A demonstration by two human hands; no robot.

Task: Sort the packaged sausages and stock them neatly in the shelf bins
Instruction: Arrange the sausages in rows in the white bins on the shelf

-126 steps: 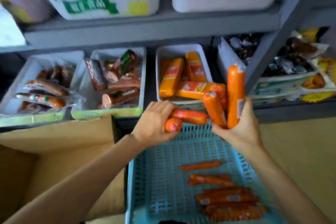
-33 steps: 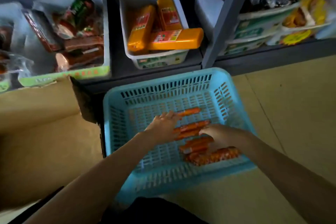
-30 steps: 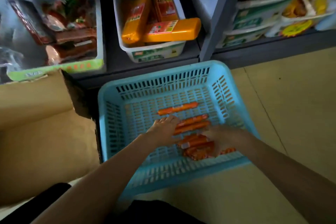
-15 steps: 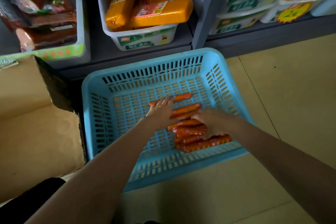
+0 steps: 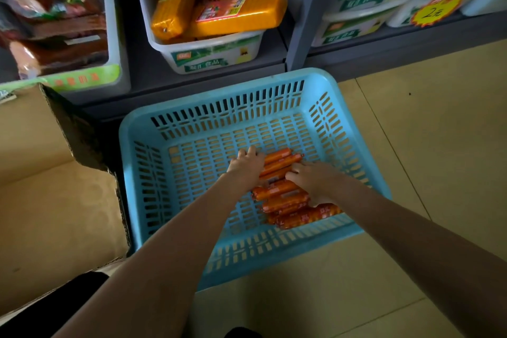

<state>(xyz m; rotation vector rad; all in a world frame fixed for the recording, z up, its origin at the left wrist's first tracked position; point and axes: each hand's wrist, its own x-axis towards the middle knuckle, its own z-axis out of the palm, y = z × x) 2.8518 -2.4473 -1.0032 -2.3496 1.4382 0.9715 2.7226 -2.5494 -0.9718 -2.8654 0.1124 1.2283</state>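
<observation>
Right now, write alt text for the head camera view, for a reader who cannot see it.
Both hands, left hand and right hand, reach into a blue basket on the floor and rest on a pile of thin orange sausages. Behind it, a white shelf bin holds thick orange sausage packs; a cardboard box stands to the left.

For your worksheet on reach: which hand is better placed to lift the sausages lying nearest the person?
Probably the right hand: it rests on the near sausages in the blue basket. The left hand lies on the farther ones.
</observation>
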